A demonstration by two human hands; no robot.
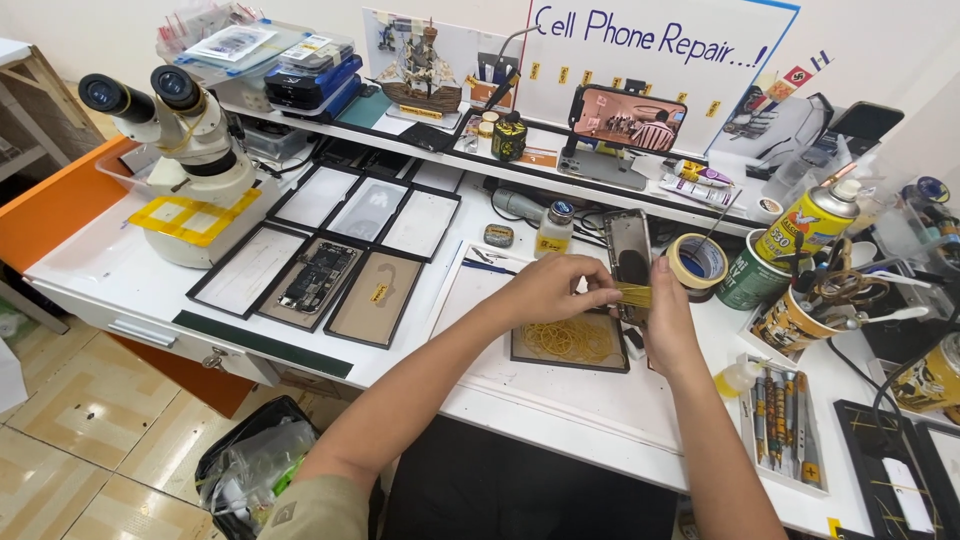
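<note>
My right hand [668, 318] grips the lower end of a dark phone [628, 245] held upright over the white bench. My left hand [552, 288] pinches yellow rubber bands [634, 294] stretched across the phone's lower part. Just below my hands lies a small black tray [520, 355] with a loose pile of yellow rubber bands [572, 338]. A roll of tape [698, 261] sits right of the phone.
A stereo microscope [185, 150] stands at the left. Several black trays with phone parts [318, 275] fill the bench middle. At the right are a spray can [812, 222], cups of tools [800, 315] and a tray of screwdrivers [785, 425]. A phone on a stand [628, 118] sits on the shelf.
</note>
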